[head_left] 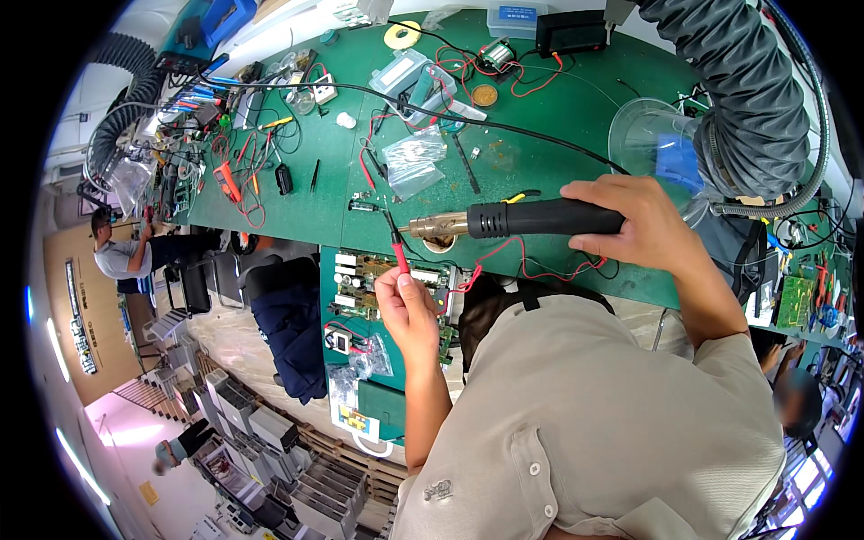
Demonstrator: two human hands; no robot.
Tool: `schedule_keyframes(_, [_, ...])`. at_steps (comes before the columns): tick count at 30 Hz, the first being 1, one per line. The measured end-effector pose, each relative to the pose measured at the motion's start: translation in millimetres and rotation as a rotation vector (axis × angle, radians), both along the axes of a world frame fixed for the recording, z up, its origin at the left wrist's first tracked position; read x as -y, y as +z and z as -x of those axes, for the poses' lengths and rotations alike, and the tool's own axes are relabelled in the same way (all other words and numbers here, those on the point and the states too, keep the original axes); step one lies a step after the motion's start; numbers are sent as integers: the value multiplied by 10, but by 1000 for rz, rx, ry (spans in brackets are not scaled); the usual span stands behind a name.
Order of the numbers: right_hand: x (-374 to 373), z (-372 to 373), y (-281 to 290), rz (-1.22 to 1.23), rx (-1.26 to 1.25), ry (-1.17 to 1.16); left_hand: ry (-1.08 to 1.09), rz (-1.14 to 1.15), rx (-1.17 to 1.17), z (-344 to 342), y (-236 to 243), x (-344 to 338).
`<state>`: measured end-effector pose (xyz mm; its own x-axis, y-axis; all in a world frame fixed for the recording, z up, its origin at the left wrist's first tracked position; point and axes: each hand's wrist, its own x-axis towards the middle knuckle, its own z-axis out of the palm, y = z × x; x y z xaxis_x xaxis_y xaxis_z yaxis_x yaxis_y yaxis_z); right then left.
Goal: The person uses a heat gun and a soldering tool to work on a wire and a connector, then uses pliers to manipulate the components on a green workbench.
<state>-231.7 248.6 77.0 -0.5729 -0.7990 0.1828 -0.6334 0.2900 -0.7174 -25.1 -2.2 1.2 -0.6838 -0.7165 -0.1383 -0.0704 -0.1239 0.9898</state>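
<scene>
My right hand (639,220) is wrapped round the black handle of a hot-air gun (540,219), which lies level above the green bench. Its metal nozzle (439,224) points left, close to the red test probe (399,255) pinched upright between the fingers of my left hand (407,306). The probe's dark upper end stands beside the nozzle's mouth; whether they touch I cannot tell. A red lead (486,263) runs rightward from near my left hand. Below the nozzle, a small round cup (440,244) with brown stuff inside is partly hidden.
Circuit boards (355,274) lie on a lower green surface beside my left hand. Beyond are a clear plastic bag (415,162), an open plastic box (405,76) and an orange meter (227,182). A ribbed extraction hose (733,72) hangs at right. Other people are farther off.
</scene>
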Motion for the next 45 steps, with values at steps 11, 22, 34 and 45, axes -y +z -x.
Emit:
schedule_keyframes(11, [-13,8,-21,9,-20,11,3,13,4,-1,-2,-2])
schedule_keyframes(22, [-10,0,1,1,-15,13,-3,24,2,-13,-5,-1])
schedule_keyframes(34, [-16,10,7,6,8,-33,-5,36,7,-27,-4,-4])
schedule_keyframes(45, [-4,26,-6,46,-30,-46,13,-19,11,-13,24,-19])
